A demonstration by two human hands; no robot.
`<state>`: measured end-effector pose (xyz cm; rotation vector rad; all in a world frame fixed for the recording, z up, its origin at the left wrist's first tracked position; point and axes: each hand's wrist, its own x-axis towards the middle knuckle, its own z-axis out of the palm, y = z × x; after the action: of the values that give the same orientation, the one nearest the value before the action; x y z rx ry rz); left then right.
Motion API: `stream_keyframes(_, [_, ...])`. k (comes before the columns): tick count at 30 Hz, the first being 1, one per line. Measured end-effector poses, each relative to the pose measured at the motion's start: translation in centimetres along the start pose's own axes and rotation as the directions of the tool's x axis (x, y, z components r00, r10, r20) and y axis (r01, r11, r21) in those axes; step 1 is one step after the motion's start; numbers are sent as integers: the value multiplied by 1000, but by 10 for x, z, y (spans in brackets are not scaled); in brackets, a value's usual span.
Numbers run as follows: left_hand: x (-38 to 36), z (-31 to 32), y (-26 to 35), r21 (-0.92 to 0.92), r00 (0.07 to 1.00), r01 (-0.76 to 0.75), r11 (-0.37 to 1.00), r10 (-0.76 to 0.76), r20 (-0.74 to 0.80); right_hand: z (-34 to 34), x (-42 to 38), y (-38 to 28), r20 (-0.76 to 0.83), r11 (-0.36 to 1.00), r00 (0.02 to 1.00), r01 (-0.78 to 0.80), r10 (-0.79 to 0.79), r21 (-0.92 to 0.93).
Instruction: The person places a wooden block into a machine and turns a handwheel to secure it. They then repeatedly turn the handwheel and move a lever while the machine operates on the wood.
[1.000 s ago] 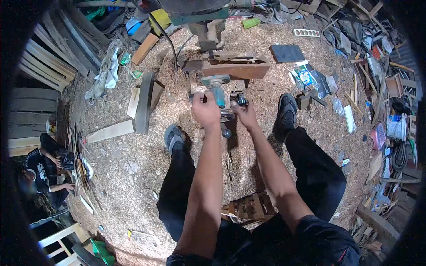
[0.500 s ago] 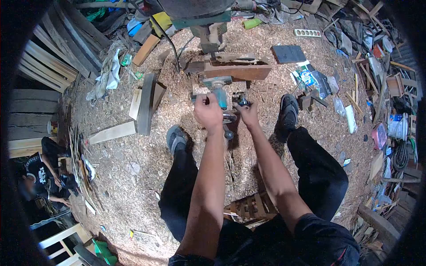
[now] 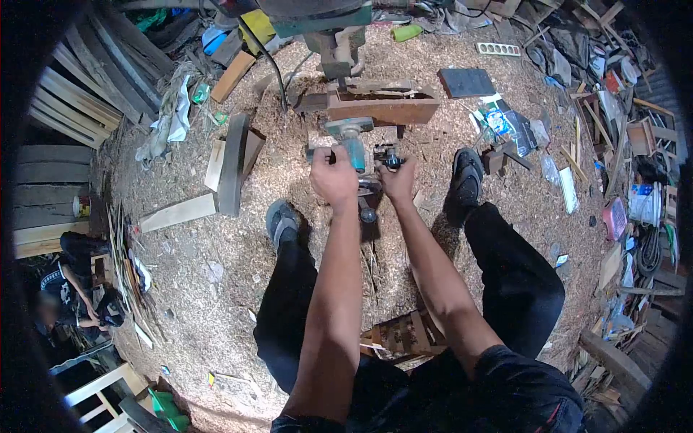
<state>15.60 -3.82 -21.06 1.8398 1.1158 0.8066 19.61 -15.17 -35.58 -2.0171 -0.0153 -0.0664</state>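
Observation:
My left hand is closed on a part at the left of the green machine vise, its fingers curled round something mostly hidden. Just to the right, my right hand has its fingers bent round a dark knob. Beyond the vise, a reddish-brown wooden piece with a long hollow in its top lies crosswise. The drill head of a green machine hangs above it, its bit at the piece's left end. A handwheel with a round grip shows between my wrists.
Wood chips cover the ground. Dark and pale boards lie to the left, a dark block to the upper right. A power strip is beyond it. Another person sits at the far left. A slatted wooden seat is below me.
The whole view has shifted slightly. Both hands stay at the vise, with the right hand's fingers slightly changed around the knob. The other person has leaned and moved their arms.

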Motion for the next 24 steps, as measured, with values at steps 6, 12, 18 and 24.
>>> stream_keyframes(6, [1, 3, -4, -39, 1000, -7, 999, 7, 3, -22, 6, -9, 474, 526, 779, -627, 410, 575])
stream_keyframes(12, [1, 3, -4, -20, 1000, -18, 1000, 18, 5, 6, -1, -10, 4, 979, 985, -172, 173, -108])
stream_keyframes(18, [1, 0, 3, 8, 999, 34, 999, -34, 3, -18, -1, -24, 401, 516, 823, -566, 403, 644])
stream_keyframes(24, [0, -1, 3, 8, 1000, 21, 1000, -21, 14, -8, 0, -1, 382, 522, 803, -590, 458, 616])
